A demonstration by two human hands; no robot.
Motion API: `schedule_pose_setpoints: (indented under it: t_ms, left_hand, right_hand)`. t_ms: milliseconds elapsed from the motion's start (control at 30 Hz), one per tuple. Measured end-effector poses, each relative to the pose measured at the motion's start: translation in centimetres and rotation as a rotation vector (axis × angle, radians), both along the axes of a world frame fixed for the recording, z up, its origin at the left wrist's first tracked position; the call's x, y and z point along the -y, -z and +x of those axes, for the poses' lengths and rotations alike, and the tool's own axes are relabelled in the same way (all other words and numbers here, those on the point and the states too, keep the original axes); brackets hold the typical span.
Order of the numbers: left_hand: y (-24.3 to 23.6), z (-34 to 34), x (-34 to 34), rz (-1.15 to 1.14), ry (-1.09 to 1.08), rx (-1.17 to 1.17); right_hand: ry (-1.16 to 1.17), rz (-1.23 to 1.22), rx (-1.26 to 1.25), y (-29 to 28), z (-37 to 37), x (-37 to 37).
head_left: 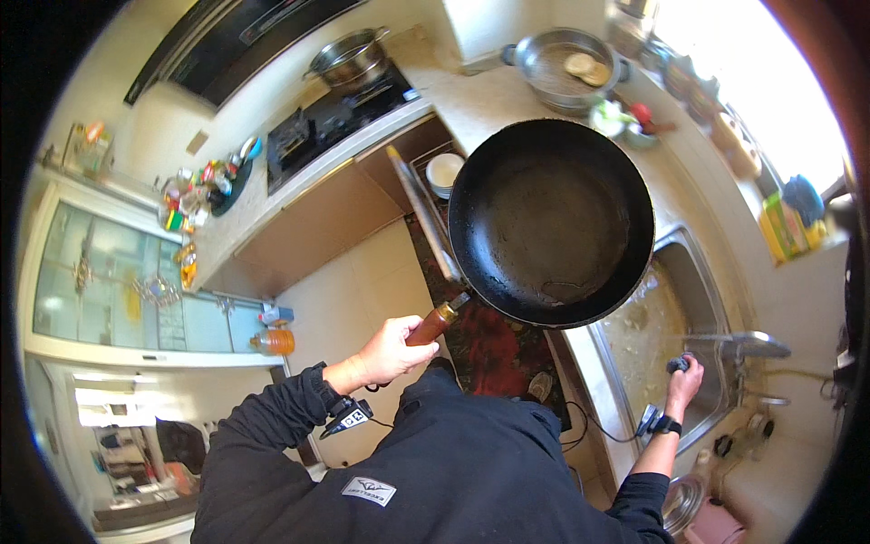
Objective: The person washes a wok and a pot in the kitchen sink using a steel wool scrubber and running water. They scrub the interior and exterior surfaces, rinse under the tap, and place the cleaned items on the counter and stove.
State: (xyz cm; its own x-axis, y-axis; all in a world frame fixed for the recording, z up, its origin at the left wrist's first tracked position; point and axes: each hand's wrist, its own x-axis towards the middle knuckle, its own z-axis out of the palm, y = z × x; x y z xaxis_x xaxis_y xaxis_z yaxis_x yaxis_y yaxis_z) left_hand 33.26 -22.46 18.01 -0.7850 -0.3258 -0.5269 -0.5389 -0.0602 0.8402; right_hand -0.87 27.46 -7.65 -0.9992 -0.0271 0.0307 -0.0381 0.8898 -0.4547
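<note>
Head: round, dark metal pan (551,222)

The frying pan (553,222) looks like smooth dark metal with a dull sheen; its handle (433,326), glossy wood. The grey scrubber (677,364) appears rough, the sink (700,276) satiny metal, the jacket (462,471) matt cloth.

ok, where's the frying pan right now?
Head view, upper half, right of centre: the black frying pan is held by its brown handle in the left fingers, with the sink to its lower right.
</note>
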Motion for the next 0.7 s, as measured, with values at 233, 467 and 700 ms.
schedule_pose_setpoints:
  t_ms: [233, 467, 700]
  left_hand:
    - [1.6, 9.7, 15.1, -0.185, -0.064, 0.008]
    - [0.5, 16.0, 30.5, -0.214, -0.250, 0.108]
    - [3.0, 18.4, 44.8, -0.107, -0.537, 0.029]
  right_hand:
    - [0.356, -1.235, 0.244, -3.8, 1.8, 13.6]
    - [0.381, -1.469, 0.275, -8.4, 4.0, 27.6]
    - [0.145, -1.168, 0.155, -12.2, 4.6, 41.3]
